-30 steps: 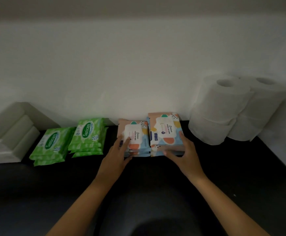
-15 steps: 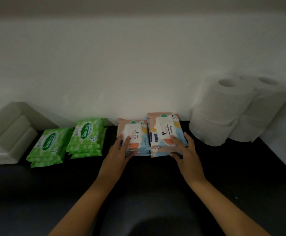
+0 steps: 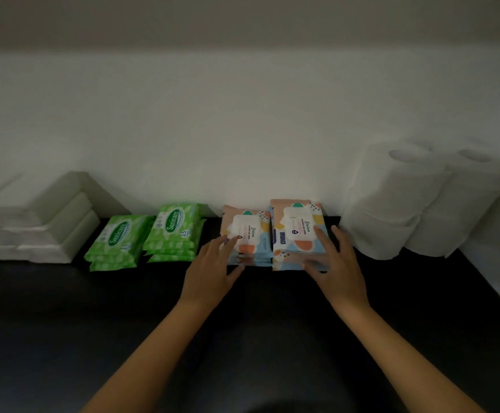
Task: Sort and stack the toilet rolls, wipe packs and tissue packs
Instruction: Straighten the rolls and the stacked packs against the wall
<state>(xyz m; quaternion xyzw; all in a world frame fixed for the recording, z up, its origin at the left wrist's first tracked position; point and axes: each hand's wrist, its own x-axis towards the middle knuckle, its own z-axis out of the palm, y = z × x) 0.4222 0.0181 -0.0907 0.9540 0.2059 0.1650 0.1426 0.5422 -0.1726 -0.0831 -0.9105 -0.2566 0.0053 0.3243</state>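
A: What is sitting along the black desk's (image 3: 64, 308) back edge?

B: White tissue packs (image 3: 37, 222), green wipe packs (image 3: 147, 236), patterned wipe packs (image 3: 275, 234), white toilet rolls (image 3: 421, 201), all stacked.

A: And the hands?

B: The left hand (image 3: 213, 266) and right hand (image 3: 338, 263), spread open and gripping nothing, are touching the patterned stacks; sorting is looking nearly finished.

Both forearms bare, no sleeves; left hand (image 3: 213, 268) fingers w/ dark nails.
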